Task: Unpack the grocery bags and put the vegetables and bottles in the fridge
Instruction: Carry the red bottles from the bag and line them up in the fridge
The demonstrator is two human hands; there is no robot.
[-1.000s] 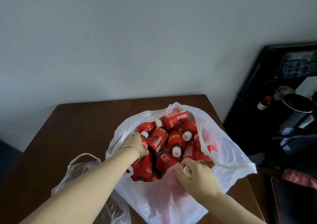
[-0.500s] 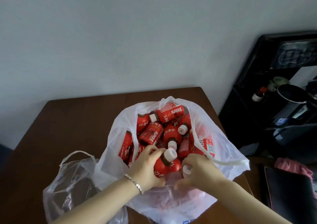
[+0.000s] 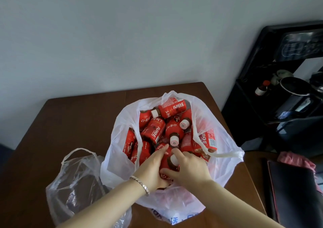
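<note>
Left hand [image 3: 151, 167] and right hand [image 3: 189, 168] are gripping one juice bottle [image 3: 168, 160].
It is sitting at the front of the white bag [image 3: 120, 161] on the table [image 3: 78, 116], among other red bottles [image 3: 154, 131] (too many to count). Lifting it could be shaking the pile, sending bottles rolling out. The clear bag [image 3: 76, 184] beside it is sagging, insides unclear.

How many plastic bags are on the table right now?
2. The white bag, full of red juice bottles, stands on the table; the left hand and right hand grip a bottle inside it. The clear bag lies slumped beside it, on its left. None seems hidden.
</note>
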